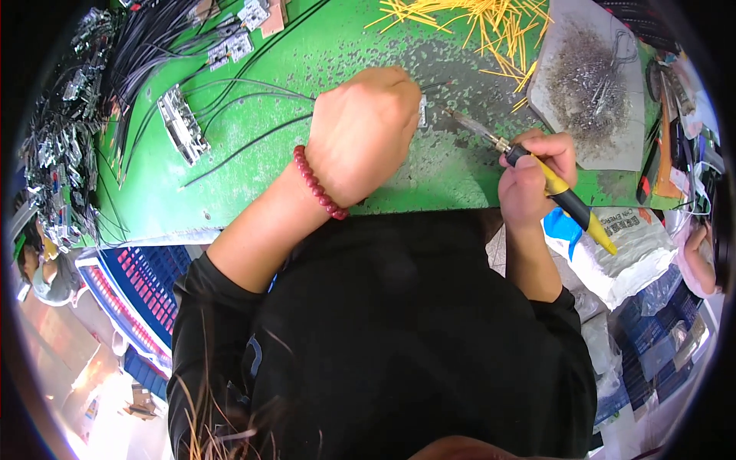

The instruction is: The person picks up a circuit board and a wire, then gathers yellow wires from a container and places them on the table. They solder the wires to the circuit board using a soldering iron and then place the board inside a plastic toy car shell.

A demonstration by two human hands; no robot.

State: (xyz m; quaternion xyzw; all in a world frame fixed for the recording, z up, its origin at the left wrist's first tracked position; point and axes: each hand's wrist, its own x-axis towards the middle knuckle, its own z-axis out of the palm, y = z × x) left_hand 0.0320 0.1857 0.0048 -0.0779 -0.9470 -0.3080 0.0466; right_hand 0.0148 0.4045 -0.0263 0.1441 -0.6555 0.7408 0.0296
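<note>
Head view: the left hand [366, 134] rests knuckles-up on the green worktop [253, 176], its fingers curled down and pinched together over a small metal part [422, 111] with a thin black wire [253, 84] leading away to the left. The grip itself is hidden under the hand, so exactly how the part is pinched cannot be told. Pressing it flat against the worktop appears to keep it from shifting under the tool.

The right hand [537, 172] holds a soldering iron [537, 165] like a pen, fingers clamped on its black-and-yellow handle, the metal tip angled left toward the part and ending just beside it. The low slant seems chosen to keep the hot end away from the left hand's fingers.

Within reach lie a grey pad [586, 84] strewn with metal scraps, a heap of yellow sleeves [468, 19], and more wired metal parts [184, 126] set aside at the left.
</note>
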